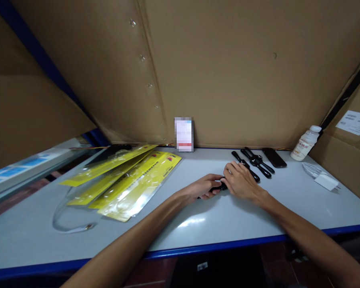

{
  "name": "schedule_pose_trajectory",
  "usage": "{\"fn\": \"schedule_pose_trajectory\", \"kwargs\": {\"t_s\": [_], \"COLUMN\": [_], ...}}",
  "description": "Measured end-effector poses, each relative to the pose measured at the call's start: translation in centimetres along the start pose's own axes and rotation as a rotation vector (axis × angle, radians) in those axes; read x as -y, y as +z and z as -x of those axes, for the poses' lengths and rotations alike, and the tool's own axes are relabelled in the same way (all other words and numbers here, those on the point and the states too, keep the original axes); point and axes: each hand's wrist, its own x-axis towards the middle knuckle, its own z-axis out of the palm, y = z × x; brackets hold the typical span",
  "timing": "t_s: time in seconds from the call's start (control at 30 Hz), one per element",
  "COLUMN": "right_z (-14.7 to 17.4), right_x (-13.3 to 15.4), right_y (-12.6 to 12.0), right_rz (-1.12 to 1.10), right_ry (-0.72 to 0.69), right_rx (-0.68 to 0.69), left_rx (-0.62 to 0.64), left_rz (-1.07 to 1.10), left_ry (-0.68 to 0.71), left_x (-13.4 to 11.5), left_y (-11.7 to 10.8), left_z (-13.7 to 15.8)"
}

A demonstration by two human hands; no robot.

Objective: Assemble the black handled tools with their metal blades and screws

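My left hand is closed around one end of a black two-handled tool that looks like a spokeshave, held low over the table. Fingers of my right hand wrap the other end and cover most of its middle. Just beyond my right hand lie several more black spokeshaves, partly overlapping. To the left of my left hand, yellow-backed clear plastic packages are fanned out over one another.
A lit phone leans on the cardboard wall. At the right are a dark phone, a white bottle and a charger with its cable. A grey cable curls at the left. Blue edging borders the white table.
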Motion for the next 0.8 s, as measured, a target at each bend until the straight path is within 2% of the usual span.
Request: {"fn": "schedule_pose_trajectory", "kwargs": {"t_s": [0.13, 0.23, 0.33, 0.47, 0.57, 0.7, 0.8], "right_z": [0.0, 0.0, -0.3, -0.2, 0.4, 1.8, 2.6], "right_x": [1.4, 1.2, -0.7, -5.0, -8.2, -11.1, -12.2], "right_y": [0.4, 0.7, 1.1, 1.5, 1.5, 0.7, 0.2], "right_rz": [0.018, -0.038, -0.161, -0.192, -0.102, -0.009, 0.000], "right_ry": [0.109, 0.123, 0.143, 0.404, 0.606, 0.792, 0.910], "right_rx": [-0.036, -0.053, -0.103, -0.131, -0.043, 0.160, 0.315], "left_rx": [-0.007, -0.017, -0.052, -0.219, -0.392, -0.493, -0.626], "left_rz": [-0.014, 0.001, 0.039, 0.111, 0.110, 0.081, -0.232], "left_ry": [0.001, -0.005, 0.016, 0.081, 0.119, 0.148, 0.188], "left_x": [0.1, 0.1, 0.2, 0.6, 0.8, 1.1, 1.7], "left_y": [0.0, 0.0, -0.2, -0.8, -1.1, -1.8, -2.7], "left_z": [-0.2, -0.2, -0.2, -0.4, -0.8, -1.5, -2.1]}}
